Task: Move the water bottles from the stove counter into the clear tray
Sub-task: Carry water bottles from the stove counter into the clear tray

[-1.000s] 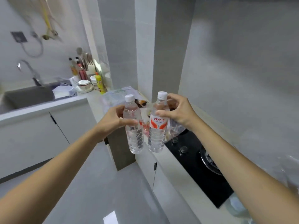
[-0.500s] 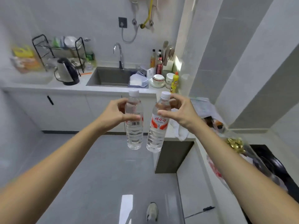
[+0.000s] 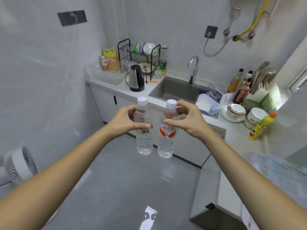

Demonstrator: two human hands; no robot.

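1. Kitchen scene: a white L-shaped counter [image 3: 235, 135] runs along the far wall with a grey sunken sink [image 3: 174, 90], a steel-and-black electric kettle [image 3: 136, 78] and a clear plastic tray [image 3: 108, 74] at the far left end.
2. Left hand [image 3: 123, 119] grips a clear plastic water bottle with a white cap [image 3: 143, 130] near its shoulder, held upright in mid-air above the grey floor.
3. Right hand [image 3: 187, 118] pinches a second clear water bottle with a red label [image 3: 167, 131] near its neck, just beside the first, well apart from the tray.
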